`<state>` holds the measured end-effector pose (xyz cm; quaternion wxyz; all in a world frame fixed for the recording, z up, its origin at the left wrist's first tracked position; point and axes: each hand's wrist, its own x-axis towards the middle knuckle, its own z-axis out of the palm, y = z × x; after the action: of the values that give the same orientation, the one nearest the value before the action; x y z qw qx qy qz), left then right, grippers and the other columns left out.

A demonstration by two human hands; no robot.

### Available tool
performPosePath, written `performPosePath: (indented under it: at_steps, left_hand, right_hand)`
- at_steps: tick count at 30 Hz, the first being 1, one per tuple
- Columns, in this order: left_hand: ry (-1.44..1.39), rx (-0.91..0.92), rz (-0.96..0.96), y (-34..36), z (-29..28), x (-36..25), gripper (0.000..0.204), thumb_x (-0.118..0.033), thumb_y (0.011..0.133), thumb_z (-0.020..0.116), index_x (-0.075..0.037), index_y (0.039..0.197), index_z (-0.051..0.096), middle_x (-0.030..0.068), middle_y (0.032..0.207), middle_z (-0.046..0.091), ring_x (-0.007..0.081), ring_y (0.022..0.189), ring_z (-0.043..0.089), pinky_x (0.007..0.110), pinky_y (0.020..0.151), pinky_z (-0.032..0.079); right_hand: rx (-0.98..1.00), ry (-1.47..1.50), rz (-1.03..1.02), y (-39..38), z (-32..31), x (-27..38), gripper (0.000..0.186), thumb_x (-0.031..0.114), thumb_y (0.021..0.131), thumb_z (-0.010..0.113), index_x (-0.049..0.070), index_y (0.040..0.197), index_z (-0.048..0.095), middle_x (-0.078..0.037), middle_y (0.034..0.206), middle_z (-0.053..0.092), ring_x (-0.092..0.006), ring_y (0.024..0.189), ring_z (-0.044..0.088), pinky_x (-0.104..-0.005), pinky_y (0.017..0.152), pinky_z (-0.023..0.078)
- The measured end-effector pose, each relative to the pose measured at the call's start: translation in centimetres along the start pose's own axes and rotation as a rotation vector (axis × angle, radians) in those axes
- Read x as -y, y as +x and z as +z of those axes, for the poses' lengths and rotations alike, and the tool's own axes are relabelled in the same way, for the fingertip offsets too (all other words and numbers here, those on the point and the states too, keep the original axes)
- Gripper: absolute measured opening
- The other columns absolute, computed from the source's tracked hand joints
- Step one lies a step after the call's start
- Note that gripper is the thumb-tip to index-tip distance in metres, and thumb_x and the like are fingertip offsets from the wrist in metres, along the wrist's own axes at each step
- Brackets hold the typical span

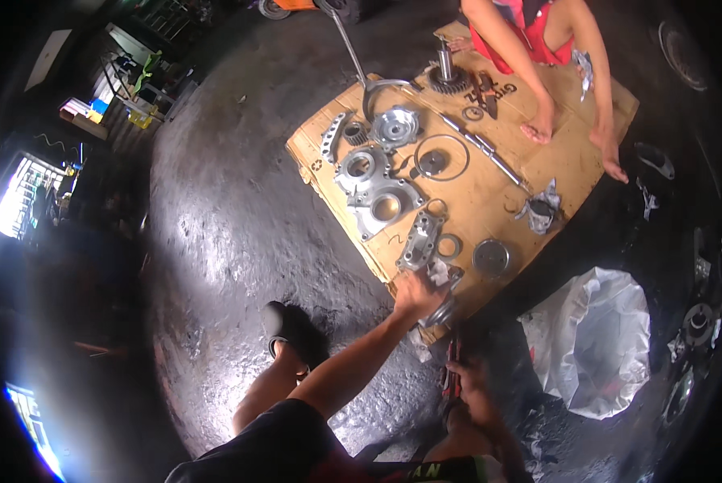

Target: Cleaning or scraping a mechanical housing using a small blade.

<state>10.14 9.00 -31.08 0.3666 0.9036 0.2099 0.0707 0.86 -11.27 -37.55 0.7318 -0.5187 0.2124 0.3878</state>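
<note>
My left hand (pixel 419 295) reaches to the near edge of a cardboard sheet (pixel 490 209). Its fingers are closed around a grey metal part (pixel 440 312), with a crumpled white scrap (pixel 439 272) by the fingertips. Lower down, my right hand (pixel 475 381) grips a long red-handled tool (pixel 452 372), whose exact kind is unclear. Just beyond my left hand lie a metal bracket-like casting (pixel 419 240), a small ring (pixel 448 245) and a round metal disc (pixel 490 258).
Farther up the cardboard are metal housings (pixel 385 201), a large thin ring (pixel 441 158), a long shaft (pixel 483 149) and a gear (pixel 448 78). Another person (pixel 530 48) sits at the far right edge. An opened silvery sack (pixel 594 342) stands at right on the dark floor (pixel 224 209).
</note>
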Motion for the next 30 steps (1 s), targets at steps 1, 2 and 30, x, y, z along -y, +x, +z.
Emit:
performPosePath:
  at_steps: [1,2,30]
  left_hand:
    - [0.023,0.001,0.049,-0.1,0.3,0.2,0.032,-0.029,0.071,0.064,-0.004,0.09,0.058,0.016,0.083,0.063,0.0325,0.081,0.061,0.038,0.068,0.049]
    - [0.012,-0.013,0.058,-0.2,0.5,0.4,0.032,-0.029,0.071,0.064,-0.004,0.09,0.058,0.016,0.083,0.063,0.0325,0.081,0.061,0.038,0.068,0.049]
    - [0.033,0.079,-0.058,-0.6,-0.2,0.7,0.046,-0.035,0.069,0.063,-0.002,0.099,0.056,0.0229,0.084,0.061,0.0359,0.081,0.06,0.042,0.07,0.049]
  right_hand:
    - [0.019,0.004,0.041,0.4,-0.4,-0.6,0.017,0.003,0.067,0.067,0.003,0.082,0.057,-0.003,0.069,0.056,-0.014,0.054,0.055,-0.0275,0.051,0.045]
    - [0.037,0.008,0.081,0.8,-0.9,-1.0,0.018,0.003,0.067,0.067,0.003,0.081,0.057,-0.003,0.069,0.055,-0.0137,0.055,0.054,-0.0274,0.051,0.045]
    - [0.094,-0.106,0.058,1.1,0.7,-0.4,0.009,-0.001,0.071,0.062,0.002,0.078,0.057,-0.005,0.068,0.059,-0.0144,0.054,0.057,-0.0281,0.051,0.048]
